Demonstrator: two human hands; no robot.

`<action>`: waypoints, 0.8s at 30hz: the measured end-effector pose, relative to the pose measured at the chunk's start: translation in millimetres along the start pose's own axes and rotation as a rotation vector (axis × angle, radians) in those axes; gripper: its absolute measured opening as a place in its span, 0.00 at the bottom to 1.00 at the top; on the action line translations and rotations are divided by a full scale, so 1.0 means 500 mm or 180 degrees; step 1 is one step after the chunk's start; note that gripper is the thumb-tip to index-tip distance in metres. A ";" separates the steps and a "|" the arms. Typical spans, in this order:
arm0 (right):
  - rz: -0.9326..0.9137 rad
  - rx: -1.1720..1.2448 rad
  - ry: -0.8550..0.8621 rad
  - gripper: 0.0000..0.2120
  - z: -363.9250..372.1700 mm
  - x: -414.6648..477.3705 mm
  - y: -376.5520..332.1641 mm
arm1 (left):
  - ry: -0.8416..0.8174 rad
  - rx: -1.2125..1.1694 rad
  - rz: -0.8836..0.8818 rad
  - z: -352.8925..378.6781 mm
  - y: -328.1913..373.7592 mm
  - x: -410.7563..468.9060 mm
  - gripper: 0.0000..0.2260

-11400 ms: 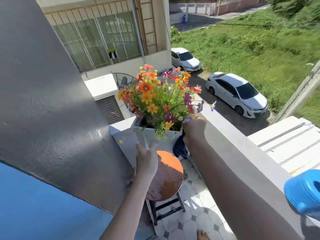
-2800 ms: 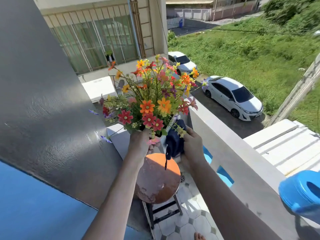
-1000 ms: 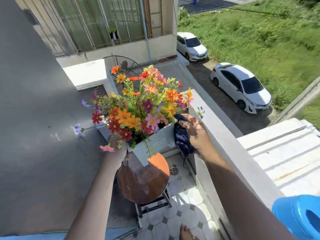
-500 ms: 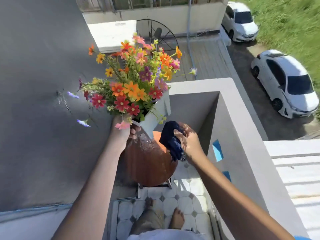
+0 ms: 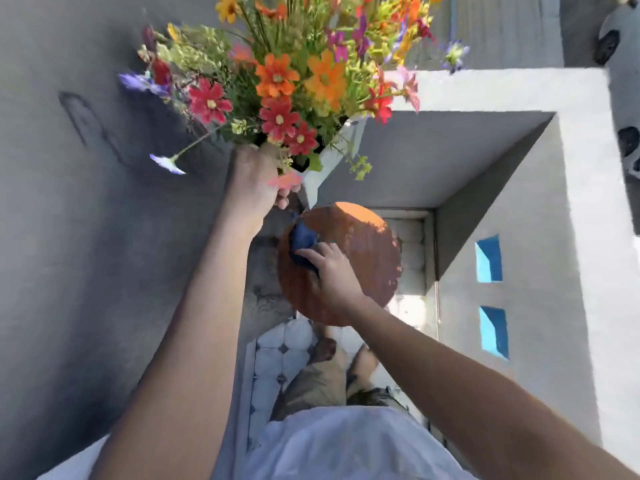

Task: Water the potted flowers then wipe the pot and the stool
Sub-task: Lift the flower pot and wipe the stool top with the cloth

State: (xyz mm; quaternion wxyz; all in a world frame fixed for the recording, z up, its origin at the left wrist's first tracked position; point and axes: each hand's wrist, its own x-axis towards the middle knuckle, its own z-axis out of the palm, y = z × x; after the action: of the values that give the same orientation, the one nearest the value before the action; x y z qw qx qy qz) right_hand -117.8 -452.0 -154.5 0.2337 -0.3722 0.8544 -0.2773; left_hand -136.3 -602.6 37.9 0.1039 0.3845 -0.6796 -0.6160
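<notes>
Now | left hand (image 5: 254, 181) clamped on white square pot of mixed bright flowers (image 5: 327, 162), held above round orange-brown stool seat (image 5: 349, 258) | right hand (image 5: 330, 268) pressing dark blue cloth (image 5: 303, 242) onto seat's left part | step: wiping stool | next, likely: sweep cloth across seat's right side

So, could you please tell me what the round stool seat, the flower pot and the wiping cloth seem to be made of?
Round reddish-brown stool seat: probably varnished wood or laminate; it shows a glossy sheen and faint grain-like streaks. White square flower pot: likely plastic or glazed ceramic; smooth, flat, sharp-edged walls. Dark blue cloth under the right hand: soft fabric, crumpled into folds.
</notes>
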 end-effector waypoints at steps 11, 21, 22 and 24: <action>-0.0688 -0.1186 -0.0698 0.24 0.183 -0.001 0.037 | -0.0024 -0.0035 -0.0459 -0.015 -0.049 0.031 0.14; 0.0745 -0.0966 0.0177 0.21 0.018 0.114 0.186 | -0.0159 -0.0140 -0.0684 -0.013 -0.073 0.050 0.17; 0.0955 -0.0993 0.0316 0.21 0.000 0.113 0.213 | -0.0212 -0.0156 -0.0768 -0.013 -0.077 0.051 0.17; 0.1122 -0.1037 0.0606 0.21 -0.031 0.097 0.260 | -0.0196 -0.0163 -0.0841 -0.016 -0.084 0.052 0.17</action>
State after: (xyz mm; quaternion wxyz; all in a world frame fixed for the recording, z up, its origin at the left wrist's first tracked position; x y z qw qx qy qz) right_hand -222.9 -410.4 -236.5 0.1339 -0.2224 0.9576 -0.1248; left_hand -132.7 -623.3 -7.5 0.0108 0.4489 -0.6099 -0.6530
